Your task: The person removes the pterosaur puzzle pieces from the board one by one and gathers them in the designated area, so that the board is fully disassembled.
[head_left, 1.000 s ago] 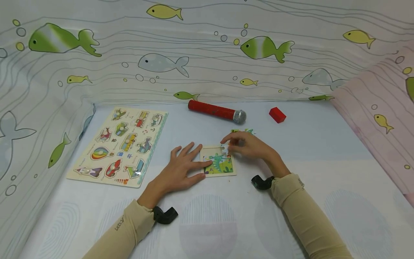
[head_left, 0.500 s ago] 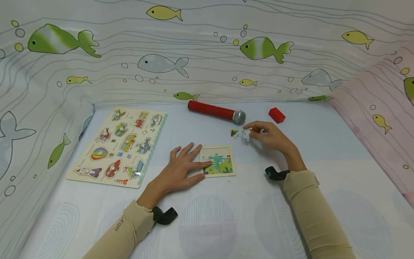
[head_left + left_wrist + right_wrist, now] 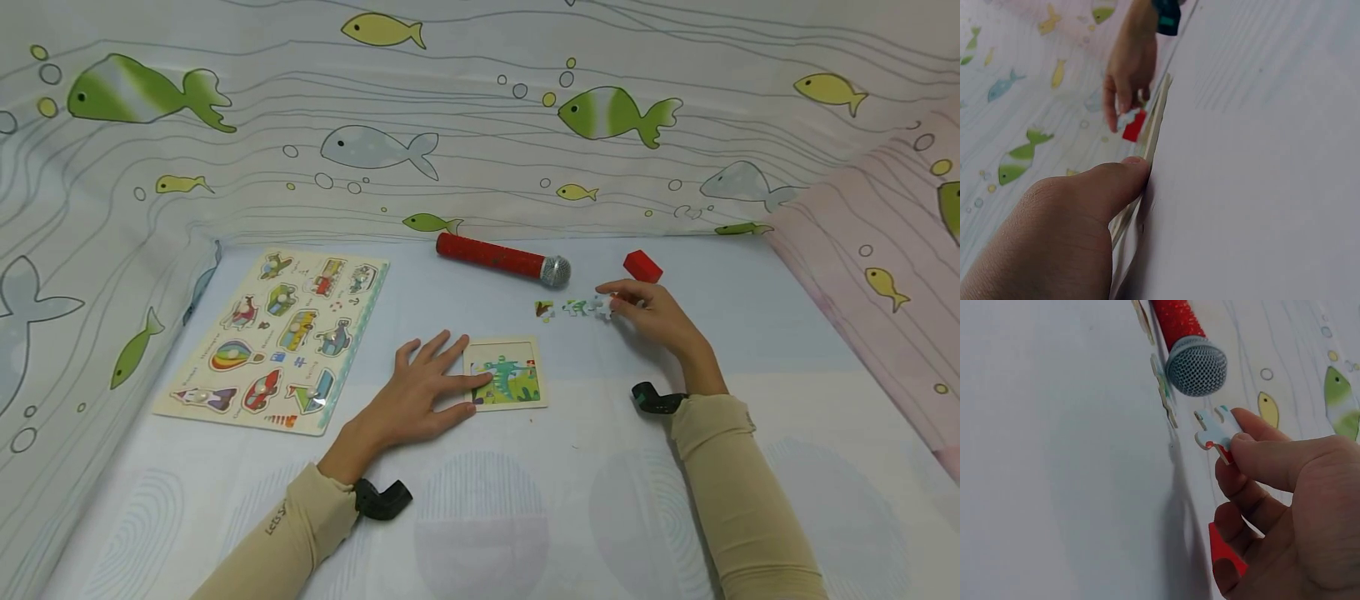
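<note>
My left hand (image 3: 423, 392) rests with spread fingers on the left side of a small dinosaur jigsaw board (image 3: 542, 375). The thumb lies by the board's near edge, and in the left wrist view it touches the wooden edge (image 3: 1157, 119). My right hand (image 3: 660, 321) pinches a pale jigsaw piece (image 3: 1215, 430) with a red patch between thumb and index finger, held above the table. Left of that hand, a green-and-brown loose piece (image 3: 543, 311) and a green-and-white loose piece (image 3: 573, 308) lie on the table. The upper part of the board's picture area shows bare wood.
Behind the pieces lies a red microphone (image 3: 495, 257) with a silver head. A red block (image 3: 642, 266) sits just beyond my right hand. At the left is a large peg puzzle board (image 3: 168, 407) with vehicle pictures. Fish-patterned cloth (image 3: 480, 100) rises at the back and sides.
My right hand has moved from the jigsaw board up and right, past the loose pieces, with a pale jigsaw piece in its fingers. My left hand stays in place.
</note>
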A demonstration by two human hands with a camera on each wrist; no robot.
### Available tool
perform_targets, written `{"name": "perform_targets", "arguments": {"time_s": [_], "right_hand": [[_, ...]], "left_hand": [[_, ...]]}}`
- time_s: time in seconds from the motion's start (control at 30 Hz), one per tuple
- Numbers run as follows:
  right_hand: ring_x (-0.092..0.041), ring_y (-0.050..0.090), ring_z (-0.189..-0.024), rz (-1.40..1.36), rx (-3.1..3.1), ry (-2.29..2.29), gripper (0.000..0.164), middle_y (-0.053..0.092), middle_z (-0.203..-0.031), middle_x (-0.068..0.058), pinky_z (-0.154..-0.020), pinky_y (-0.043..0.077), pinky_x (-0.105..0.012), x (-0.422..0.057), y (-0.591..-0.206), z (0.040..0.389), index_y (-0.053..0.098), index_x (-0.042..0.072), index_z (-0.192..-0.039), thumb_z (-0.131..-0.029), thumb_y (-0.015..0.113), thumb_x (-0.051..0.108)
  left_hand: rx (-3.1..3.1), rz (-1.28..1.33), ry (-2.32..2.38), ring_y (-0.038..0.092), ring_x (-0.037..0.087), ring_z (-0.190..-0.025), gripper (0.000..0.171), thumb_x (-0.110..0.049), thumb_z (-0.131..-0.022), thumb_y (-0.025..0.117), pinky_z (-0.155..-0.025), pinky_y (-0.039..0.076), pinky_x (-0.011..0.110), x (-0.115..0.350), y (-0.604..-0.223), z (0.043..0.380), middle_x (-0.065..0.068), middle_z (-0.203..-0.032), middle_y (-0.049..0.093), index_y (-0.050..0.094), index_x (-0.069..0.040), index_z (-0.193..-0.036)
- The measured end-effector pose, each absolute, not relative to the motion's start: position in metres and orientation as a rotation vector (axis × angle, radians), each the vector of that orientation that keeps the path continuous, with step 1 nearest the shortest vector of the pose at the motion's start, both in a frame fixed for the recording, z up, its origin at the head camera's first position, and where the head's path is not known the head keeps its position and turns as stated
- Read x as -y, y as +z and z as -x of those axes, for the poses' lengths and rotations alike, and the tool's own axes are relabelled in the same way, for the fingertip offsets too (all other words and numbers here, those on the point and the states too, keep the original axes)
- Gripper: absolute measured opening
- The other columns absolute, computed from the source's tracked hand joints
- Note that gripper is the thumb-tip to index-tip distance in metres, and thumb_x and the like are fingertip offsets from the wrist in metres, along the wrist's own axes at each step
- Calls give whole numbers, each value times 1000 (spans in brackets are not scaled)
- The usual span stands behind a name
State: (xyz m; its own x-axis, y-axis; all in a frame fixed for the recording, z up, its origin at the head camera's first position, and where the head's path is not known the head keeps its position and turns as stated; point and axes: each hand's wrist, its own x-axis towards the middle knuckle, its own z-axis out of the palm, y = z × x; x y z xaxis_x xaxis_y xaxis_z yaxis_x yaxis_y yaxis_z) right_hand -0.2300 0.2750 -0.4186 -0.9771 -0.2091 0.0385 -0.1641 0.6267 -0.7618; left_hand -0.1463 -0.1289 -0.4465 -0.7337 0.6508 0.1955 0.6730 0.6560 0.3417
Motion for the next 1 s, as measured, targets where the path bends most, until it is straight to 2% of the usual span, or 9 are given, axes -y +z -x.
{"name": "perform_targets", "arguments": {"time_s": [0.13,0.2,0.23,0.3,0.4,0.47,0.63,0.83,1.0], "right_hand": [[-20,53,-94,293,-2787,-1274,31,69,-111,-15,-80,43,-21,-279,-422,230,68,12,-133,-104,58,15],[-20,54,-94,270,-2795,-1262,32,69,-112,-16,-84,43,-24,-279,-424,231,67,12,-134,-104,57,14],[-21,54,-95,258,-2802,-1250,32,69,-113,-16,-87,43,-27,-280,-425,231,67,12,-134,-104,56,14],[-23,54,-95,224,-2826,-1229,32,68,-109,-18,-101,40,-40,-279,-426,232,66,12,-135,-104,56,14],[-26,52,-98,160,-2865,-1180,33,68,-102,-19,-112,22,-65,-279,-425,232,66,13,-135,-104,54,14],[-27,51,-98,137,-2889,-1155,34,66,-96,-20,-112,11,-74,-279,-426,233,65,12,-136,-104,53,14],[-29,51,-96,124,-2914,-1144,33,64,-93,-21,-109,12,-74,-281,-429,234,66,10,-134,-104,54,14],[-34,50,-111,118,-2922,-1056,37,64,-117,-20,-107,16,-70,-283,-430,234,65,10,-134,-98,62,19],[-39,42,-120,132,-2928,-966,41,58,-125,-21,-104,17,-66,-282,-432,233,63,11,-136,-97,64,23]], "left_hand": [[2809,1121,-615,27,39,-155,43,-51,-98,58,-116,15,67,129,-447,147,12,-164,37,61,-43,-140],[2811,1120,-615,26,39,-155,43,-52,-98,58,-116,15,67,129,-447,146,12,-164,37,61,-43,-140],[2813,1118,-616,26,39,-155,43,-52,-98,58,-116,14,67,129,-447,146,12,-164,37,61,-43,-140],[2816,1117,-615,26,38,-155,43,-52,-98,58,-116,14,67,129,-447,146,11,-165,37,60,-43,-140],[2819,1118,-614,25,38,-156,43,-52,-98,58,-116,14,66,129,-447,146,11,-165,36,60,-43,-140],[2818,1118,-614,25,38,-156,43,-52,-98,58,-116,14,66,130,-447,146,11,-165,36,60,-43,-140],[2802,1124,-614,26,39,-155,43,-51,-98,58,-116,14,67,129,-447,145,12,-165,37,61,-43,-140],[2790,1130,-613,27,40,-154,43,-51,-97,59,-114,15,67,129,-448,146,13,-164,37,61,-42,-139],[2811,1123,-606,26,39,-155,43,-52,-97,58,-116,15,67,129,-447,146,12,-165,36,60,-43,-140]]}}
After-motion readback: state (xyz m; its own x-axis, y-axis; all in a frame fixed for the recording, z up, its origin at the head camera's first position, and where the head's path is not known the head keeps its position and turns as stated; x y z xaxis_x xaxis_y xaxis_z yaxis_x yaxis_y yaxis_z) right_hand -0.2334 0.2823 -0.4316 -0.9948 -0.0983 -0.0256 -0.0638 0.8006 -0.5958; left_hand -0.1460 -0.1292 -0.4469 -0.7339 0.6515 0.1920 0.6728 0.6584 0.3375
